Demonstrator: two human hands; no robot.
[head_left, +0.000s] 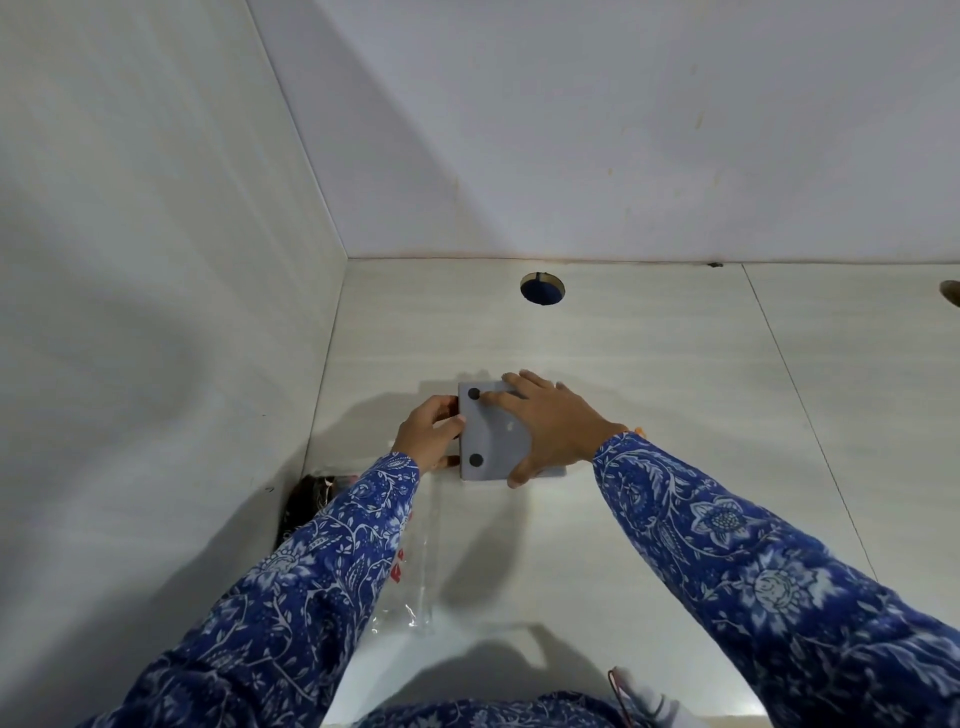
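Grey square plate (493, 441) lies flat on the pale tiled bench (675, 374), near the corner where the left wall meets the back wall. Two black round dots (474, 393) on its top face, both along the left edge, one far, one near. Left hand (431, 431) grips the plate's left edge, fingers curled round it, thumb low by the near-left corner. Right hand (550, 426) is spread over the plate's right half: index finger stretched toward the far dot, the other fingers reaching the far edge, thumb hooked on the near edge. Most of the right side is hidden under the palm. Both arms in blue floral sleeves (753, 561).

Clear plastic wrap (421, 571) on the bench under the left forearm, crumpled, small red print on it. Dark gap (304, 504) low at the left wall, contents unclear. Round hole (542, 287) in the bench close to the back wall, well beyond the plate. Second hole (951, 293) cut off at the right frame edge. White object with a red cord (644, 696) at the bottom edge, can't tell what.
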